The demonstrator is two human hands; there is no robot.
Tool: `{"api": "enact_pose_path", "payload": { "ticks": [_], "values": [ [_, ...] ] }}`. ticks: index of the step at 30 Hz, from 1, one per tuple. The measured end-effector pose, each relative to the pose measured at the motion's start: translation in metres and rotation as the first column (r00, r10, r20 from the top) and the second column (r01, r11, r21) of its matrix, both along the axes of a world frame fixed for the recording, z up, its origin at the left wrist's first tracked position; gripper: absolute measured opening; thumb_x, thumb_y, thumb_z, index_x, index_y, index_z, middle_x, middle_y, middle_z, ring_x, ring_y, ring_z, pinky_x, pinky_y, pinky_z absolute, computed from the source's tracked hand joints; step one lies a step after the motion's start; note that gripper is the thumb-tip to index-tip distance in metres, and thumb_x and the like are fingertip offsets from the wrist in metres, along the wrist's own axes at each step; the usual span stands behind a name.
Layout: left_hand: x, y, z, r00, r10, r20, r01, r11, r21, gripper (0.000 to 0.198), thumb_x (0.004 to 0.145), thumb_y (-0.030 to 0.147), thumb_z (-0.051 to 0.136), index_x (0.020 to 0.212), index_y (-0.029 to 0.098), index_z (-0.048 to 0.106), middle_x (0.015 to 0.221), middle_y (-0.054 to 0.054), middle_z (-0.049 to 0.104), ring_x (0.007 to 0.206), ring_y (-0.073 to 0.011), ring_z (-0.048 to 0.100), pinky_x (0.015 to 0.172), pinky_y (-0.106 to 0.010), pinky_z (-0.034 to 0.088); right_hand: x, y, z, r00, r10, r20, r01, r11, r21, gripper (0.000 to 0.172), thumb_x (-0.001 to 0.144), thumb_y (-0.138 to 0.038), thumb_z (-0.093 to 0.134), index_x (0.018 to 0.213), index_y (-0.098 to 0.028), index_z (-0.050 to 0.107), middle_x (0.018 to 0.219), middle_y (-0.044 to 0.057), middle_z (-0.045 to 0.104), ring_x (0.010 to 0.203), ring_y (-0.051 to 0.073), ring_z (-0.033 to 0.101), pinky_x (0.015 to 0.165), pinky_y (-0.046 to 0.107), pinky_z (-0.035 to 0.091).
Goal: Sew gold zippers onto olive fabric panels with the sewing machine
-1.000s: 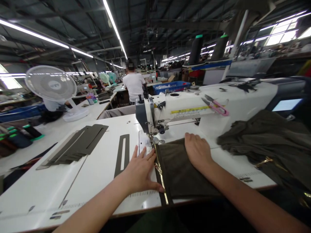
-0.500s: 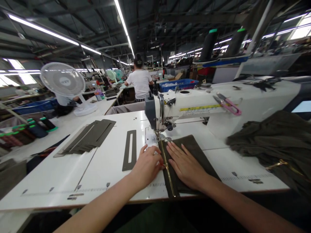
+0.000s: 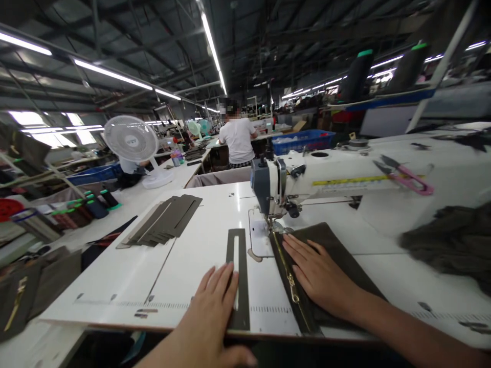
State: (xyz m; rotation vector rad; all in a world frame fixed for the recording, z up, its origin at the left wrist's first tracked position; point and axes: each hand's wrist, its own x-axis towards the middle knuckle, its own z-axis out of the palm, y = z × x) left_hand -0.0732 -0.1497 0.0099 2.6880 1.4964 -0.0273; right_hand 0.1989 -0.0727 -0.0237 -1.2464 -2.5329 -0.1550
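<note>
My left hand [image 3: 213, 306] lies with its fingers stretched out over a dark olive slotted strip [image 3: 243, 276], touching its left side near the table's front edge. My right hand [image 3: 320, 273] rests flat on a dark olive fabric panel [image 3: 321, 236], fingers stretched toward the sewing machine's needle. Along the panel's left side runs a gold zipper [image 3: 284, 258], and its gold zipper pull [image 3: 293, 289] shows left of my right hand. The zipper's far end sits at the presser foot of the sewing machine [image 3: 270, 186].
A fanned pile of slotted pieces [image 3: 163, 220] lies left on the white table. Pink-handled snips [image 3: 406, 176] rest against the machine arm. Crumpled dark fabric [image 3: 448, 240] is at right. A white fan [image 3: 132, 140] and thread cones [image 3: 94, 204] stand left. A person [image 3: 237, 135] sits ahead.
My left hand has left the zipper and moved left onto the slotted strip, which has shifted toward the front edge. My right hand stays on the panel. The view has turned left.
</note>
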Motion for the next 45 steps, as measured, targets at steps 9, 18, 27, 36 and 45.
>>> {"api": "enact_pose_path", "payload": {
  "ticks": [9,18,27,36,45],
  "values": [
    [-0.005,-0.003,0.010,0.981,-0.052,0.186,0.037,0.996,0.081,0.069,0.077,0.017,0.050,0.139,0.027,0.022,0.142,-0.008,0.029,0.128,-0.0289,0.030,0.102,-0.046,0.032,0.002,0.006,0.004,0.998,0.045,-0.039,-0.045,0.999,-0.016,0.046,0.084,-0.021,0.037,0.130,-0.013,0.042,0.136,0.011,0.040,0.126,0.022,0.034,0.099,0.046,0.031],
    [0.005,0.075,0.002,0.928,-0.079,0.364,0.036,0.992,0.125,0.036,0.085,0.011,0.037,0.114,0.024,0.055,0.123,-0.005,0.053,0.113,-0.0207,0.048,0.096,-0.040,0.042,0.001,0.009,0.010,0.996,0.035,-0.079,-0.042,0.996,-0.080,0.045,0.084,-0.020,0.037,0.128,-0.011,0.043,0.137,0.012,0.038,0.128,0.020,0.031,0.104,0.046,0.026],
    [0.050,0.055,0.005,0.846,-0.200,0.494,-0.029,0.908,0.417,0.028,0.085,0.012,0.040,0.109,0.018,0.054,0.114,-0.010,0.060,0.103,-0.0196,0.058,0.086,-0.035,0.051,-0.003,-0.013,0.009,0.996,0.024,-0.091,-0.032,0.996,-0.087,0.046,0.086,-0.020,0.034,0.131,-0.009,0.040,0.139,0.012,0.034,0.130,0.021,0.027,0.105,0.045,0.022],
    [0.090,0.080,-0.007,0.979,-0.162,0.125,0.110,0.931,0.349,0.029,0.076,-0.001,0.043,0.099,0.011,0.057,0.111,-0.013,0.061,0.102,-0.0223,0.058,0.092,-0.039,0.048,-0.001,-0.011,0.008,0.984,0.060,-0.167,-0.072,0.995,-0.067,0.048,0.085,-0.016,0.036,0.132,-0.012,0.039,0.137,0.012,0.038,0.129,0.023,0.028,0.104,0.046,0.024],
    [0.082,0.078,-0.009,0.967,-0.226,0.117,0.173,0.922,0.347,0.033,0.088,0.011,0.034,0.114,0.011,0.053,0.121,-0.015,0.055,0.111,-0.0244,0.052,0.092,-0.040,0.047,-0.007,-0.007,0.014,0.973,-0.022,-0.231,-0.017,0.986,-0.166,0.049,0.087,-0.019,0.034,0.135,-0.012,0.033,0.137,0.011,0.038,0.126,0.023,0.032,0.103,0.048,0.022]
  ]
}}
